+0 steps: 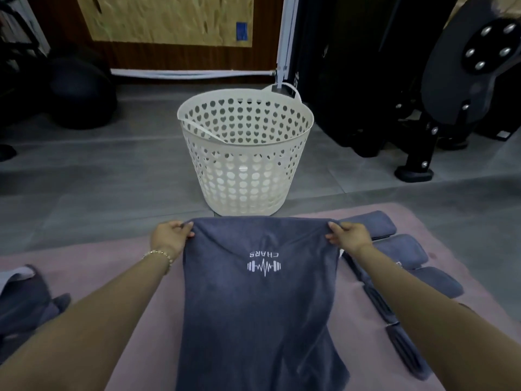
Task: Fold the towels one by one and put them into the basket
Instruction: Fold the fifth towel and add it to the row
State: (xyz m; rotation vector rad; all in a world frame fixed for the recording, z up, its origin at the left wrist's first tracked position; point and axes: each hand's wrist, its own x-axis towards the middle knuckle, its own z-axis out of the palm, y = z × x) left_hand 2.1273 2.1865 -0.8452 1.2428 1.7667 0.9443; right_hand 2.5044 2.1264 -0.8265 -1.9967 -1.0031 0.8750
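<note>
A dark blue-grey towel (259, 306) with a white dumbbell logo hangs stretched in front of me over a pink mat (118, 266). My left hand (169, 235) pinches its far left corner and my right hand (349, 235) pinches its far right corner. Just beyond the towel's top edge stands the white basket (245, 153) with heart-shaped holes, upright on the grey floor. No towel shows inside the basket. Several folded towels (394, 249) lie in a row on the mat to my right. A crumpled heap of towels (25, 303) lies at my left.
Black gym equipment (439, 88) with a metal foot stands to the right of the basket. A dark ball (81, 91) sits at the back left by a wooden wall panel (169, 18). Grey floor tiles (98, 176) surround the basket.
</note>
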